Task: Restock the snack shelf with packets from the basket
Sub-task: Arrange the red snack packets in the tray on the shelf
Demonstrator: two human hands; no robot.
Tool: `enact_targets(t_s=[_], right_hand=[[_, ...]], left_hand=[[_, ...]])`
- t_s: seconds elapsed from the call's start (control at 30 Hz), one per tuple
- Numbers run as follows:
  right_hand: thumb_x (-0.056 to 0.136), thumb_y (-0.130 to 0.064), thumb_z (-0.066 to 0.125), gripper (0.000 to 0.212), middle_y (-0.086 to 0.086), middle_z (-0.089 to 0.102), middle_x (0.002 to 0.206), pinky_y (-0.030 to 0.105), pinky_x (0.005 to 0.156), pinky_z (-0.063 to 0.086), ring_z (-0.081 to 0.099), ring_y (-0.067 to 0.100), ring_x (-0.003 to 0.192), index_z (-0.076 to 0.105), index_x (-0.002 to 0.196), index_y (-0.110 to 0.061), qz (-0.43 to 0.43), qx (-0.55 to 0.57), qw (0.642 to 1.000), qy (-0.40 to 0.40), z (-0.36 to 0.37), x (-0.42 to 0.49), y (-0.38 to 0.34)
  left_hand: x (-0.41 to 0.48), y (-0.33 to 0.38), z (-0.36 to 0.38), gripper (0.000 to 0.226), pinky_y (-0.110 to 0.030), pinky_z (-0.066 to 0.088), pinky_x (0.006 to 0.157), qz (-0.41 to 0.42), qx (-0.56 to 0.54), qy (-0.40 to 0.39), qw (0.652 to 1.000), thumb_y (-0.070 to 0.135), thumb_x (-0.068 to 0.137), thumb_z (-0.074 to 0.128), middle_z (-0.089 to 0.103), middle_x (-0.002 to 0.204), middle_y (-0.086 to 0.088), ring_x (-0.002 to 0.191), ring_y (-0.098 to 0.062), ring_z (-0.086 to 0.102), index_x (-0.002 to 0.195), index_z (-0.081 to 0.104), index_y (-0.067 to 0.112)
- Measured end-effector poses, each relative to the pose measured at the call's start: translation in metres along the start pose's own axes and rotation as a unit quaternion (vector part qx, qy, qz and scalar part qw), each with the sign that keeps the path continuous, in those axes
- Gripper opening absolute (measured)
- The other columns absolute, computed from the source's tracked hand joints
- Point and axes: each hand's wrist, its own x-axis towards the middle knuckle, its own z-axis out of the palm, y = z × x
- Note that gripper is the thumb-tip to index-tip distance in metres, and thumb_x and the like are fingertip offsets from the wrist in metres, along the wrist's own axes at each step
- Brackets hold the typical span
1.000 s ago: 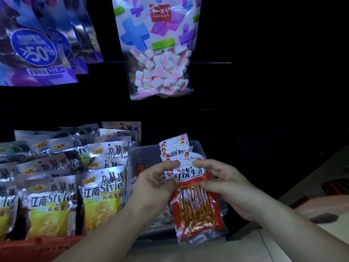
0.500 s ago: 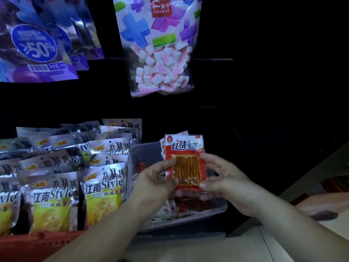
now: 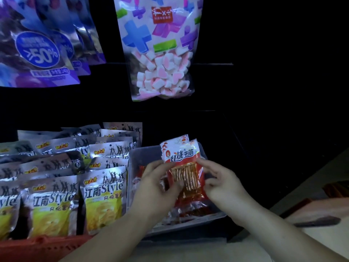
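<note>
One view, worn on the person's head, looks forward and a little down at the shelf [image 3: 211,63], close above the left hand [image 3: 156,188] and right hand [image 3: 221,183], with hanging bags [image 3: 156,44] filling its top.

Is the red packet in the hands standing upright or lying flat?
Upright, slightly tilted: the red packet has its printed top up, held between the left hand and right hand.

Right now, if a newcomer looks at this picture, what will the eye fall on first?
First, the red-and-white snack packet with a clear window, held at the centre between the left hand and right hand, above the clear plastic bin. Next, the hanging bag of pink-and-white marshmallows at the top centre, and the rows of silver-and-yellow chip bags at the lower left.
</note>
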Motion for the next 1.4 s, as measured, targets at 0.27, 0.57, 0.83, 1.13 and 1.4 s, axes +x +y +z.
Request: enact_targets(t_s=[0.27, 0.57, 0.83, 1.13, 1.4], right_hand=[[0.096, -0.007, 0.066, 0.036, -0.013, 0.069, 0.116, 0.024, 0.08, 0.058, 0.068, 0.013, 0.103, 0.068, 0.111, -0.041, -0.06, 0.01, 0.998, 0.025, 0.013, 0.002, -0.009], [0.096, 0.008, 0.061, 0.056, -0.008, 0.076, 0.115, 0.048, 0.099, 0.057, 0.071, 0.02, 0.107, 0.068, 0.114, -0.044, 0.01, 0.029, 0.999, 0.022, 0.0, 0.003, -0.004], [0.088, 0.012, 0.07, 0.076, -0.007, 0.074, 0.119, 0.035, 0.079, 0.063, 0.073, 0.013, 0.106, 0.056, 0.135, -0.046, 0.041, 0.068, 0.992, -0.103, -0.008, -0.001, -0.001], [0.091, -0.008, 0.075, 0.046, -0.005, 0.073, 0.117, 0.027, 0.074, 0.062, 0.072, 0.009, 0.101, 0.068, 0.119, -0.043, 0.041, 0.059, 0.997, 0.036, -0.008, 0.008, 0.01], [0.085, -0.035, 0.083, 0.056, -0.001, 0.077, 0.112, 0.054, 0.084, 0.062, 0.076, 0.023, 0.101, 0.056, 0.133, -0.029, 0.072, 0.166, 0.98, 0.077, 0.001, 0.024, -0.004]], left_hand=[[-0.001, 0.006, 0.006, 0.052, -0.047, 0.062, 0.085, -0.084, -0.26, -0.044, 0.961, -0.014, 0.097, 0.052, 0.076, 0.114, 0.002, 0.1, -0.028, 0.073, 0.129, 0.06, 0.026], [0.001, 0.001, 0.002, 0.036, -0.044, 0.061, 0.068, -0.105, -0.248, -0.004, 0.963, -0.011, 0.087, 0.071, 0.073, 0.088, -0.007, 0.077, -0.023, 0.072, 0.098, 0.047, 0.014], [-0.002, 0.006, -0.001, 0.062, -0.023, 0.061, 0.069, -0.137, -0.315, -0.017, 0.939, -0.003, 0.088, 0.073, 0.072, 0.121, 0.003, 0.097, -0.007, 0.074, 0.138, 0.057, 0.03], [-0.003, -0.001, 0.011, 0.052, -0.032, 0.064, 0.075, -0.093, -0.215, -0.078, 0.969, -0.014, 0.086, 0.07, 0.077, 0.106, -0.004, 0.089, -0.014, 0.075, 0.124, 0.066, 0.022], [-0.004, -0.015, 0.023, 0.039, -0.019, 0.047, 0.105, 0.178, 0.076, -0.105, 0.975, 0.002, 0.086, 0.063, 0.051, 0.139, 0.032, 0.127, 0.011, 0.052, 0.114, 0.076, 0.027]])
